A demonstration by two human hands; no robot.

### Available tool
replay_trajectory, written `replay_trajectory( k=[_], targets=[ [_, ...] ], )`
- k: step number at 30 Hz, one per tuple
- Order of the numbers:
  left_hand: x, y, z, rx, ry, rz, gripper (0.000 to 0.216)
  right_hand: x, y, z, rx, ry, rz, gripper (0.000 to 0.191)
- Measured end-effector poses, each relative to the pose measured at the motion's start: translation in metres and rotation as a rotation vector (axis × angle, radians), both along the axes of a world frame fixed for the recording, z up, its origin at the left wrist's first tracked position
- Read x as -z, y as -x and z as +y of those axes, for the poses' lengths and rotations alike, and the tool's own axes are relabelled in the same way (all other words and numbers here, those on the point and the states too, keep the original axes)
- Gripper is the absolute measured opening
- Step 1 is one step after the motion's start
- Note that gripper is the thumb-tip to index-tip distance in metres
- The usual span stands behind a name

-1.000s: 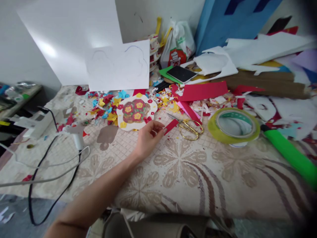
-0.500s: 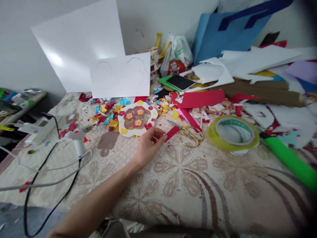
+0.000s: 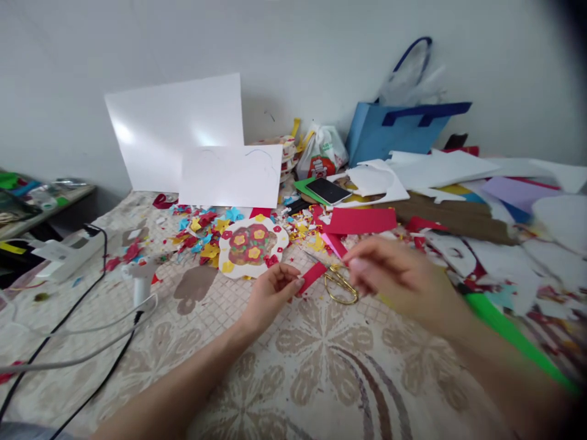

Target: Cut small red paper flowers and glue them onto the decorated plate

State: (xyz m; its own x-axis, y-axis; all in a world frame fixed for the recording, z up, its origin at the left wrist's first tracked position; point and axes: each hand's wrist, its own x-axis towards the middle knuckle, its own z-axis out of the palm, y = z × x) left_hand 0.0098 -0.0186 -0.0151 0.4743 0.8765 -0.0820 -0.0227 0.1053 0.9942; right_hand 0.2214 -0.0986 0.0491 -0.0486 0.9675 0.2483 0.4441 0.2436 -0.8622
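1. just left of the gold-handled scissors (image 3: 339, 281), a small red strip (image 3: 313, 278) is slanting up toward them, its near end sitting in the left hand (image 3: 274, 290).
2. farther left of the scissors, that hand is pinching the strip between thumb and fingers.
3. on the scissors' right, the right hand (image 3: 394, 278) is hovering near the handles, blurred, its fingers bending; whether it is gripping anything or touching the scissors, i cannot tell.
4. left of the scissors and slightly behind, a scalloped white card (image 3: 254, 244) with red and yellow flowers is resting on the cloth-covered worktop (image 3: 321, 379).
5. behind the scissors, a larger red sheet (image 3: 362, 221) and a dark flat device (image 3: 327, 190) are lying amid scraps.
6. well left of the scissors, a white glue gun (image 3: 141, 281) is resting.
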Motion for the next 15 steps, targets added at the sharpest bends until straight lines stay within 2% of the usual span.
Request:
replay_trajectory(
  k=[2, 4, 6, 8, 11, 15],
  targets=[
    [-0.001, 0.0, -0.001, -0.02, 0.041, -0.04, 0.025, 0.015, 0.011, 0.007, -0.139, 0.108, -0.049, 0.034],
    [-0.001, 0.0, -0.001, -0.018, 0.066, -0.065, 0.025, 0.032, 0.022, 0.012, -0.196, 0.171, -0.089, 0.046],
    [-0.001, 0.0, -0.002, 0.007, 0.068, -0.063, 0.023, 0.044, 0.029, 0.014, -0.163, 0.142, -0.1, 0.047],
    [-0.003, 0.001, -0.003, 0.035, 0.046, -0.054, 0.018, 0.051, 0.033, 0.015, -0.109, 0.103, -0.051, 0.039],
    [-0.006, 0.002, -0.004, 0.085, -0.003, -0.069, 0.012, 0.055, 0.033, 0.015, -0.03, 0.089, 0.032, 0.033],
    [-0.005, 0.003, -0.005, 0.145, -0.161, -0.031, 0.019, 0.058, 0.032, 0.014, -0.001, 0.123, 0.133, 0.033]
  ],
)
